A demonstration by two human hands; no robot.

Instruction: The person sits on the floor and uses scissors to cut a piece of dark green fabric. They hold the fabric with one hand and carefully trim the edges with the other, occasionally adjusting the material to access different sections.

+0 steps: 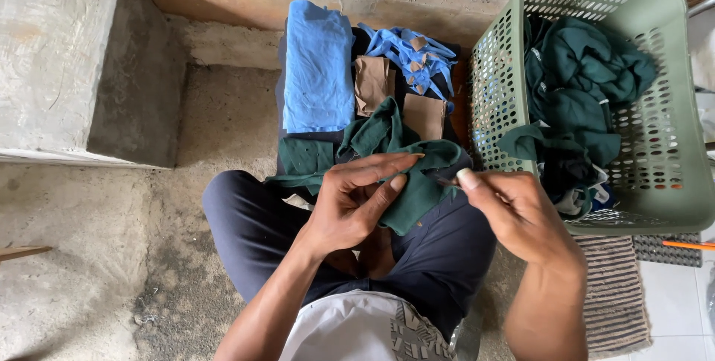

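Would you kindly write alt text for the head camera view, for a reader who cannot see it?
A seated person's left hand and right hand hold a dark green cloth over their lap. Folded blue and brown cloths lie ahead; a green laundry basket of dark green garments sits at right.

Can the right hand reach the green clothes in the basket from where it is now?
Probably yes. The right hand is beside the open-topped basket, and nothing lies over the green clothes inside. But it is pinching the green cloth, also held by the left hand.

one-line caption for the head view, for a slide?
Seated person's left hand and right hand grip a dark green cloth beside a green laundry basket.
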